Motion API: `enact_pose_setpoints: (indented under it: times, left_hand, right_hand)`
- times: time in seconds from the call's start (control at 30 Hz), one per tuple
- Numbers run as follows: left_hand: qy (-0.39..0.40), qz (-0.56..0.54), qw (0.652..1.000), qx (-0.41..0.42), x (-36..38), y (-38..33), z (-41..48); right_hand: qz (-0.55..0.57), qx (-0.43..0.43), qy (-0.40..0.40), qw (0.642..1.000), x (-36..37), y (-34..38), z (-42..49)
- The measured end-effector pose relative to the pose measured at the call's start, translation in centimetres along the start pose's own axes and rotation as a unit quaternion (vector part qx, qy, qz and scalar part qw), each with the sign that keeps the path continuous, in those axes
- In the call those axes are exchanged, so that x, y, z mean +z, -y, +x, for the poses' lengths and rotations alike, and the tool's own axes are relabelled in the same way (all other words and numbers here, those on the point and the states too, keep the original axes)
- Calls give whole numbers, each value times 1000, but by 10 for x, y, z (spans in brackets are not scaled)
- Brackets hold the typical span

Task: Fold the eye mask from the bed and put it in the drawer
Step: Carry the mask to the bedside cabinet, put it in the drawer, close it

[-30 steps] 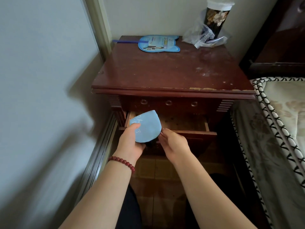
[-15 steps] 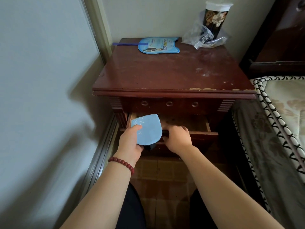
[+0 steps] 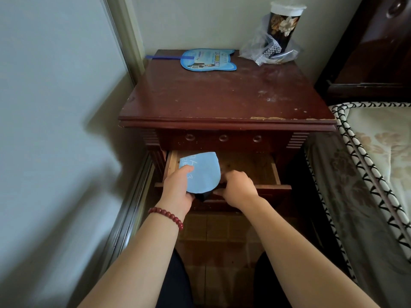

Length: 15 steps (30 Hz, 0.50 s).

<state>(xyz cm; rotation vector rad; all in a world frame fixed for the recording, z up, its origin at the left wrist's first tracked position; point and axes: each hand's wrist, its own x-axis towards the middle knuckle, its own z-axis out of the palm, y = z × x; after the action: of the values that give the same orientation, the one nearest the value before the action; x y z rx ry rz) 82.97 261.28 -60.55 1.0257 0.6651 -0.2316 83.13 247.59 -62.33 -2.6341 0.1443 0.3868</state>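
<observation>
The folded light-blue eye mask (image 3: 203,173) is pinched in my left hand (image 3: 178,188), thumb on top, held over the left part of the open drawer (image 3: 251,167) of the dark wooden nightstand (image 3: 222,96). A dark strap end hangs under the mask. My right hand (image 3: 236,187) grips the drawer's front edge (image 3: 273,187), fingers curled over it. The drawer's wooden bottom shows to the right of the mask.
On the nightstand top lie a blue hand fan (image 3: 208,60) and a flowered canister (image 3: 284,25) in a clear plastic bag. A wall and sliding-door rail (image 3: 129,218) run at left. The bed's mattress (image 3: 378,152) is at right, the headboard (image 3: 382,52) behind.
My left hand has carried the mask forward over the drawer. My right hand has left the mask and taken hold of the drawer's front edge; the drawer stands further out.
</observation>
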Motion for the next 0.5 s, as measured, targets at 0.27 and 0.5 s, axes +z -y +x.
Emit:
enact_pose_setpoints:
  times: [0.27, 0.5]
  left_hand:
    - [-3, 28, 1000, 5, 10, 5, 2]
    - [16, 28, 999, 8, 8, 4, 2]
  right_hand:
    - [32, 9, 34, 999, 11, -1, -15]
    - [258, -5, 105, 960, -18, -18, -19]
